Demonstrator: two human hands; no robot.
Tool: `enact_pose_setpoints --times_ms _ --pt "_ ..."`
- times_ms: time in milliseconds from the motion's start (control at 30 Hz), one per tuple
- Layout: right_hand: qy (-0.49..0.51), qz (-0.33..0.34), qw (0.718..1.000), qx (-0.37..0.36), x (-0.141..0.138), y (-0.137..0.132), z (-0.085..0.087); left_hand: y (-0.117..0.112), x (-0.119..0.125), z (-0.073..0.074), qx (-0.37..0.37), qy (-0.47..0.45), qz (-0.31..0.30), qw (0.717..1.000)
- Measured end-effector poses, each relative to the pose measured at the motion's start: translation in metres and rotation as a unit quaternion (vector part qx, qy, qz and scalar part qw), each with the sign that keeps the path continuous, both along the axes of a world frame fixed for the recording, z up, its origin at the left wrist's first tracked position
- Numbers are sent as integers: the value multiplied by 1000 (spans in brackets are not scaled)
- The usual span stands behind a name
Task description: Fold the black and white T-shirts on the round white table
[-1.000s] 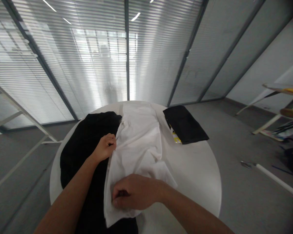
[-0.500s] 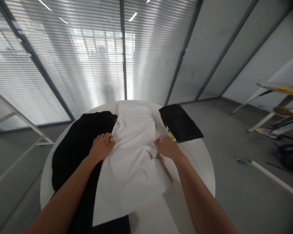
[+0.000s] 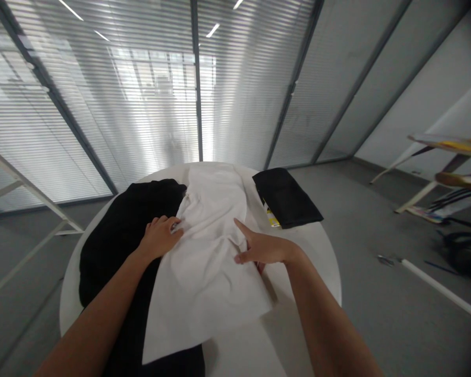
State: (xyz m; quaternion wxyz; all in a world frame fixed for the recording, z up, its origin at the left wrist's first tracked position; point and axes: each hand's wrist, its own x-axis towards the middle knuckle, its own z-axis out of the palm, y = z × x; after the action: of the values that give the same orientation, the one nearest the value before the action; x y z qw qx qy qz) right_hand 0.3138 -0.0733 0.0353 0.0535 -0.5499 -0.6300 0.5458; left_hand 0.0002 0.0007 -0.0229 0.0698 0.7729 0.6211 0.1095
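Observation:
A long piece of white cloth (image 3: pixel 208 283), wrinkled across its middle, lies lengthwise over the round table; whether it is a garment I cannot tell. My left hand (image 3: pixel 160 235) is at its left edge, with fingers curled and thumb closed on the fabric there. On the opposite edge my right hand (image 3: pixel 262 247) rests with index finger stretched out and thumb apart, touching the cloth; its other fingers are partly hidden beneath. Black fabric (image 3: pixel 118 235) is bunched under and beside my left hand.
The white round table (image 3: pixel 317 267) carries a flat black pouch (image 3: pixel 288 199) at its far right, with something yellow (image 3: pixel 272 219) poking out. A white metal frame (image 3: pixel 35 191) stands at left. On the right are another table (image 3: pixel 447 144) and a white pole (image 3: pixel 439 285) low down.
My right hand has loosened its pinch on the cloth's right edge and moved slightly nearer to me, spreading index finger and thumb. My left hand stays at the left edge.

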Motion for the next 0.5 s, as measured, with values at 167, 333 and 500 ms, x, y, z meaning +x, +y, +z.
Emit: enact_pose_setpoints --times_ms 167,333,500 --pt "19 43 997 -58 2 -7 13 0 -1 -1 -2 2 -4 1000" --pt "72 99 984 -127 12 -12 28 1 -2 1 -8 -2 -10 1000" --pt "93 118 980 -131 22 -10 31 0 0 1 -10 8 -5 1000"
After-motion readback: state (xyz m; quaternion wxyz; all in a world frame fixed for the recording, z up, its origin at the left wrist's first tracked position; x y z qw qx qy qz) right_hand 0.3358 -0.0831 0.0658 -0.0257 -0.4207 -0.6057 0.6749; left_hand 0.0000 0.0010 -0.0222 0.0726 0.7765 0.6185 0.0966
